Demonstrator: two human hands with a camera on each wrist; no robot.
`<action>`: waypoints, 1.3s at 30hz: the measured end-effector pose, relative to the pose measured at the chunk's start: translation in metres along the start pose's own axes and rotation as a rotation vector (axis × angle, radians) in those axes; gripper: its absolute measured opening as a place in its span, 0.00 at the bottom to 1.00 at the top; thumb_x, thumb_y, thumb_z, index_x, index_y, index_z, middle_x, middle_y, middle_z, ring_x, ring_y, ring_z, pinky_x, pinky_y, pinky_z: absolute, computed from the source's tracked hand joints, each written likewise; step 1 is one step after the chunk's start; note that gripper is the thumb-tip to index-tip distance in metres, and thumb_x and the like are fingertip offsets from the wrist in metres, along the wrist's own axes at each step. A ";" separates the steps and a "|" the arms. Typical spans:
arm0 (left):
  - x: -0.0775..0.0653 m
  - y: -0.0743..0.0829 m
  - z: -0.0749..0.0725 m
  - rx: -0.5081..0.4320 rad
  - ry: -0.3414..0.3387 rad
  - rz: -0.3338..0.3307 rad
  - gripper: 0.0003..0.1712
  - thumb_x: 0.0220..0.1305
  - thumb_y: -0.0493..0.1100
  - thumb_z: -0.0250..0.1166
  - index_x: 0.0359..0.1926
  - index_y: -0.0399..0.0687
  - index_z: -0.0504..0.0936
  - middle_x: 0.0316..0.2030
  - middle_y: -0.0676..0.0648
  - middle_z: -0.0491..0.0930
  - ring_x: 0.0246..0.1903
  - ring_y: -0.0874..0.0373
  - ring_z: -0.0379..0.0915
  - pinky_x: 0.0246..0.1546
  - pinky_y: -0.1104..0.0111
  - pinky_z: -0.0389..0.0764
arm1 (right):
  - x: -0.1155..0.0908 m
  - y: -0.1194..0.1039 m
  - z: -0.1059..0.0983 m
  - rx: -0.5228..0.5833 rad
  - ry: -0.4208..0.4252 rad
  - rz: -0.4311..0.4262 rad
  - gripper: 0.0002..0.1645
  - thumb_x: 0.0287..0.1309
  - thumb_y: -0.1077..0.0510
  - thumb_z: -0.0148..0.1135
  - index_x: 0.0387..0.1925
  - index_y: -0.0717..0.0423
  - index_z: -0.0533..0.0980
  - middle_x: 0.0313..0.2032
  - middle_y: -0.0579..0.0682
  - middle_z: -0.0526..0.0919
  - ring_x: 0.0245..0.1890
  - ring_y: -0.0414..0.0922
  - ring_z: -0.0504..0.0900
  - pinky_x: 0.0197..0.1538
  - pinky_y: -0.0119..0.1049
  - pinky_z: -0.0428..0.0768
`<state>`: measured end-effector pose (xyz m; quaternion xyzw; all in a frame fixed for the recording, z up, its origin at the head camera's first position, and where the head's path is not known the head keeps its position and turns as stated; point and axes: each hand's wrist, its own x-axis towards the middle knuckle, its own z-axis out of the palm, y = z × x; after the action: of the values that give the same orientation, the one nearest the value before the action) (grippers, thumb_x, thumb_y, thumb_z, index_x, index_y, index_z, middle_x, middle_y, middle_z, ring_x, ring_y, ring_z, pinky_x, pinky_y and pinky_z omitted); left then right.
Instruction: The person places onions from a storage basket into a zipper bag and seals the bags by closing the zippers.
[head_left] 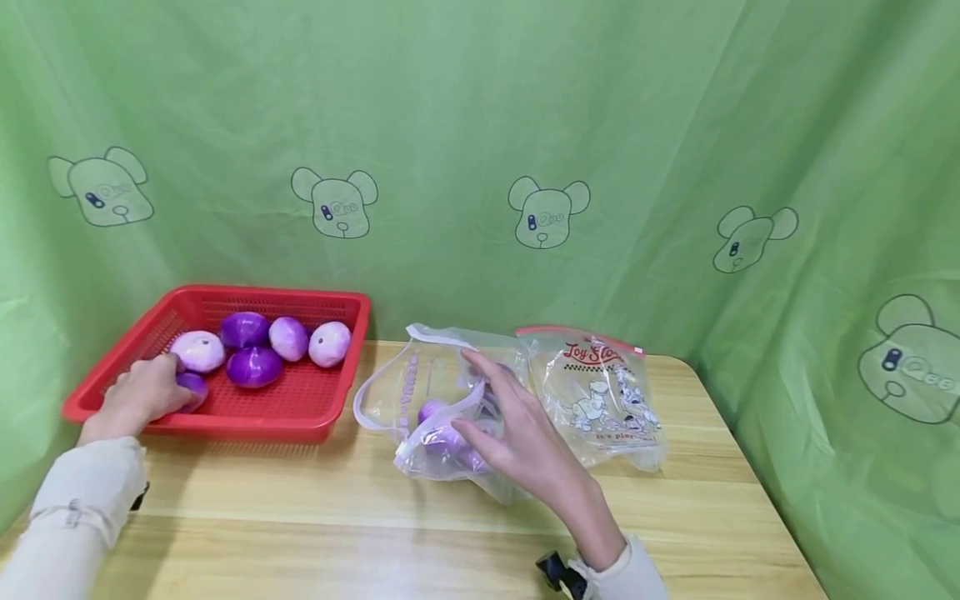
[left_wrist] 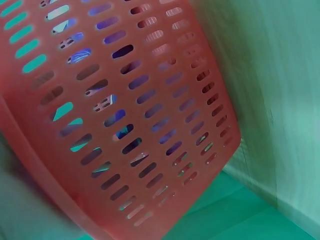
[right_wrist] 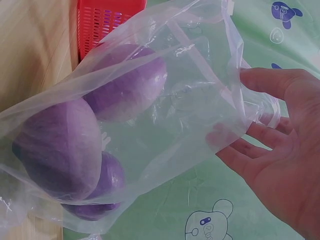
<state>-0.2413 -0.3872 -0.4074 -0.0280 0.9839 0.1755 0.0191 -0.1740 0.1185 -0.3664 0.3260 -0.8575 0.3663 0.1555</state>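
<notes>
My left hand reaches over the near rim of a red plastic basket. Its fingers are curled at a dark purple onion near the basket's left side. The basket's slotted wall fills the left wrist view and hides that hand. My right hand is at the mouth of a clear zip bag, thumb and fingers spread wide apart. In the right wrist view, the thumb touches the bag's edge and a fingertip shows through the plastic. Three purple onions lie inside the bag.
Several more purple and pale onions lie in the basket. Right of the open bag, a second clear bag with red lettering lies on the wooden table. A green curtain with bear-head prints hangs behind and at the sides.
</notes>
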 end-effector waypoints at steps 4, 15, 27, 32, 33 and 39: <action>0.001 0.000 0.000 0.008 0.005 0.003 0.29 0.54 0.51 0.72 0.42 0.28 0.74 0.32 0.28 0.75 0.30 0.32 0.72 0.25 0.44 0.72 | 0.000 0.001 0.000 0.003 -0.001 -0.016 0.52 0.58 0.56 0.71 0.77 0.46 0.52 0.72 0.49 0.64 0.67 0.49 0.70 0.65 0.43 0.72; -0.002 0.011 -0.005 0.010 0.012 0.019 0.31 0.54 0.53 0.73 0.43 0.28 0.75 0.30 0.31 0.76 0.27 0.35 0.72 0.23 0.49 0.71 | 0.000 0.002 0.000 0.003 -0.003 -0.018 0.52 0.58 0.56 0.71 0.77 0.47 0.52 0.72 0.49 0.64 0.68 0.49 0.69 0.66 0.45 0.71; -0.015 0.042 -0.009 0.005 0.110 0.040 0.29 0.56 0.51 0.71 0.46 0.31 0.73 0.31 0.30 0.76 0.28 0.33 0.74 0.20 0.49 0.71 | 0.001 0.002 -0.002 0.003 0.004 -0.027 0.52 0.58 0.57 0.71 0.77 0.48 0.52 0.72 0.49 0.63 0.67 0.49 0.70 0.66 0.45 0.71; -0.019 0.052 -0.009 -0.002 0.178 0.069 0.30 0.56 0.50 0.71 0.50 0.32 0.73 0.32 0.28 0.77 0.28 0.31 0.74 0.18 0.49 0.71 | 0.001 0.002 -0.002 -0.003 0.006 -0.033 0.52 0.58 0.56 0.71 0.77 0.48 0.52 0.72 0.49 0.63 0.67 0.49 0.69 0.67 0.46 0.70; -0.020 0.055 -0.009 -0.004 0.194 0.076 0.30 0.56 0.50 0.71 0.51 0.33 0.74 0.33 0.28 0.77 0.27 0.31 0.74 0.18 0.49 0.71 | 0.001 0.002 -0.002 -0.004 0.006 -0.033 0.52 0.58 0.56 0.71 0.77 0.48 0.52 0.72 0.49 0.63 0.67 0.49 0.69 0.67 0.46 0.70; -0.024 0.073 -0.004 -0.028 0.288 0.131 0.30 0.54 0.46 0.73 0.52 0.32 0.75 0.39 0.25 0.78 0.32 0.29 0.75 0.22 0.44 0.71 | 0.001 0.002 -0.002 -0.009 0.008 -0.033 0.52 0.57 0.57 0.71 0.77 0.49 0.52 0.73 0.49 0.63 0.68 0.49 0.69 0.67 0.46 0.69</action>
<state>-0.2216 -0.3191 -0.3779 0.0108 0.9736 0.1842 -0.1342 -0.1757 0.1209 -0.3654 0.3380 -0.8530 0.3610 0.1667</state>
